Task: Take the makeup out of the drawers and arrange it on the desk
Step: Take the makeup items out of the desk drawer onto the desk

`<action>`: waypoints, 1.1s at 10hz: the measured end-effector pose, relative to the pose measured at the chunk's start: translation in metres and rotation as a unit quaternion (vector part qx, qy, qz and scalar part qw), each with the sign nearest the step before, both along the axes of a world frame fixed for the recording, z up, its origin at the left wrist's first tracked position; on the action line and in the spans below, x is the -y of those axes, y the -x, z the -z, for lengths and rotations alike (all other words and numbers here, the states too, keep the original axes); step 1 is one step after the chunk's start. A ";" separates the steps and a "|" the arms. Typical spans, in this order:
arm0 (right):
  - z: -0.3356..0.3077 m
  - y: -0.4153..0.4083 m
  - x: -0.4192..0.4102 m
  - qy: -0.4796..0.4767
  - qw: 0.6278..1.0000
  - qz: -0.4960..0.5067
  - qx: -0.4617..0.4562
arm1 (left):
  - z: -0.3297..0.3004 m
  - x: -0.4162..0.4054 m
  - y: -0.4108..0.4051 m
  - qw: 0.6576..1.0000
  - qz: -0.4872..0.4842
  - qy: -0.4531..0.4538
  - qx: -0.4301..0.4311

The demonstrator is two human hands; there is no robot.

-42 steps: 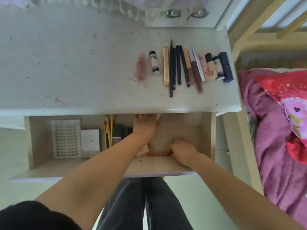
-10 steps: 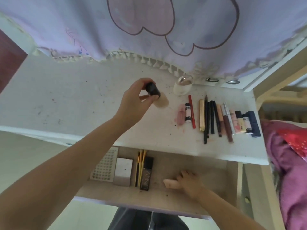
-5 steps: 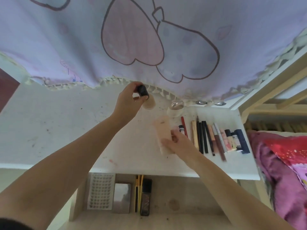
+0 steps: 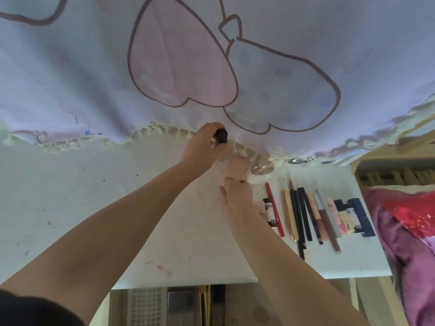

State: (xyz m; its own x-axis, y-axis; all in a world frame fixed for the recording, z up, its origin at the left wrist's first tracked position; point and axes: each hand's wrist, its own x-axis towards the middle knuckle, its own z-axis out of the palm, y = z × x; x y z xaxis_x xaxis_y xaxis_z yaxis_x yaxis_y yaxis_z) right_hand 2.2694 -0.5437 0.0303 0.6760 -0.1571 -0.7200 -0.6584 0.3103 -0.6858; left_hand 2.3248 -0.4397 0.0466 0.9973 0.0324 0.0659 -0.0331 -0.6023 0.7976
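Observation:
My left hand [image 4: 202, 147] grips a small bottle by its black cap [image 4: 221, 136] at the back of the white desk [image 4: 94, 196], right under the curtain's lace hem. My right hand [image 4: 236, 192] holds a peach-coloured makeup item [image 4: 236, 169] just beside it, touching a clear-lidded white jar [image 4: 261, 172]. To the right lies a row of several pencils, lipsticks and tubes [image 4: 313, 215]. The open drawer [image 4: 164, 304] shows below the desk edge with a dotted sheet, a grey box and brushes.
A lilac curtain [image 4: 211, 67] with a pink bow print hangs over the back of the desk. A bed with a purple and red cover [image 4: 409, 231] stands to the right. A wooden frame [image 4: 395, 165] is at the back right.
Both hands moved toward the desk's back edge. The right hand carried the peach item from the desk's middle up beside the jar; the left brought the bottle under the curtain hem.

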 end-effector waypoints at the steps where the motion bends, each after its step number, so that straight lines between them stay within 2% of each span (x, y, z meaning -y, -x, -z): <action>1: -0.007 0.005 0.010 -0.010 0.999 -0.031 -0.025 | 0.007 0.004 -0.001 1.000 0.000 -0.020 -0.004; 2: -0.027 0.015 0.027 -0.034 0.998 -0.032 -0.039 | 0.007 0.007 -0.006 0.999 -0.005 -0.042 -0.012; 3: -0.023 0.024 0.040 -0.080 0.996 -0.042 -0.021 | 0.003 0.011 -0.002 0.997 -0.012 -0.034 -0.063; 4: -0.035 0.049 0.059 -0.219 0.974 -0.064 0.001 | -0.007 0.012 0.028 0.994 -0.034 -0.040 -0.096; 5: -0.035 0.096 0.094 -0.227 0.930 -0.288 0.028 | -0.013 0.016 0.106 0.996 -0.076 -0.040 -0.020; 6: 0.005 0.151 0.125 0.017 0.817 -0.577 0.012 | 0.011 0.030 0.221 0.997 -0.040 -0.033 -0.051; 7: 0.066 0.182 0.134 0.255 0.701 -0.662 0.071 | 0.075 0.043 0.305 0.973 0.022 -0.104 -0.207; 8: 0.109 0.191 0.119 0.316 0.692 -0.640 0.111 | 0.128 0.050 0.321 0.947 -0.003 -0.153 -0.283; 10: 0.139 0.201 0.088 0.394 0.642 -0.639 0.157 | 0.155 0.068 0.284 0.919 -0.032 -0.266 -0.290; 11: 0.141 0.203 0.087 0.409 0.652 -0.615 0.172 | 0.170 0.070 0.273 0.906 -0.040 -0.295 -0.302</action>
